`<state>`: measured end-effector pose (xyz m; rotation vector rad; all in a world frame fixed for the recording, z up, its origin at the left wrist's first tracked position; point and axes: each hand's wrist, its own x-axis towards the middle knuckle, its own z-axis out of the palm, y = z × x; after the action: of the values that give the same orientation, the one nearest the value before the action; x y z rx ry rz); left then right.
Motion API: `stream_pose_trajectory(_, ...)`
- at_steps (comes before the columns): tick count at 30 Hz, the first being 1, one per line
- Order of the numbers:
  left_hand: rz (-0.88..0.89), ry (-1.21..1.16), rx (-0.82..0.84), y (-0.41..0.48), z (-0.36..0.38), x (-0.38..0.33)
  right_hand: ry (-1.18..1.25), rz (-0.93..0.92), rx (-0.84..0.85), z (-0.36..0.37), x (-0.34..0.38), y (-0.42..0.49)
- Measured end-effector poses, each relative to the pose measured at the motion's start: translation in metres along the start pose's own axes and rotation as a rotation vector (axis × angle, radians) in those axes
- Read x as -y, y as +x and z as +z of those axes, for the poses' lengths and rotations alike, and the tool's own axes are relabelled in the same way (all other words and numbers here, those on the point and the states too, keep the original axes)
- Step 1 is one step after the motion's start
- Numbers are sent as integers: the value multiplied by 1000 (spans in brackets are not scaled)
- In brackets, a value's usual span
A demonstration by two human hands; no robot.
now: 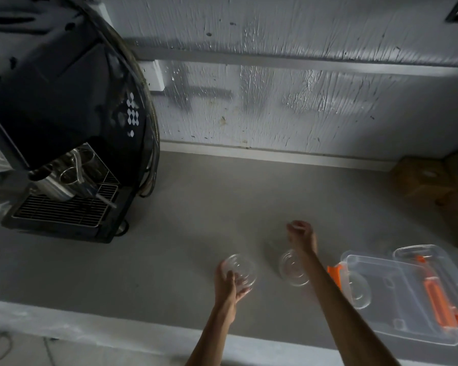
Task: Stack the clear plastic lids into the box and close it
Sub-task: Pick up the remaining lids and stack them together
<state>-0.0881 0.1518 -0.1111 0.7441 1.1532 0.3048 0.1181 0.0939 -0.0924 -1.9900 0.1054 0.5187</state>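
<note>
Gripping a clear lid (240, 270), the left hand (226, 283) hovers over the grey bench (169, 260). Farther out, the right hand (300, 235) is curled closed; its contents are unclear. Another lid (292, 268) lies beside the open box (407, 291).

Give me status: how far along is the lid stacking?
Done: at least one clear lid seems to sit in the open plastic box with orange latches. In hand: the left hand holds a lid; the right hand reaches farther back, pinching something small and clear, too blurred to identify. Left: one lid lies on the counter under the right forearm, and the box is not yet closed.
</note>
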Motion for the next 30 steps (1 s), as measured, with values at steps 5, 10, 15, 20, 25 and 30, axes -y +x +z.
stream_pose_trajectory(5, -47, -37, 26, -4, -3, -7, -101, -43, 296, 54, -49, -77)
stream_pose_trajectory(10, 10, -12, 74, -7, -14, -4, -273, -170, 229, 65, -58, -111)
stream_pose_trajectory(15, 8, 60, 27, -2, -25, 10, -567, -323, 274, 48, -52, -87)
stream_pose_trajectory(20, 8, 98, 31, -1, -26, 12, -918, -256, 75, 2, -41, -38)
stream_pose_trajectory(25, 4, 119, 33, 2, -29, 17, -1024, -42, 215, -14, -44, -10)
stream_pose_trajectory(30, 13, 148, 12, 6, -29, 21, -973, 43, 210, -5, -52, -30)
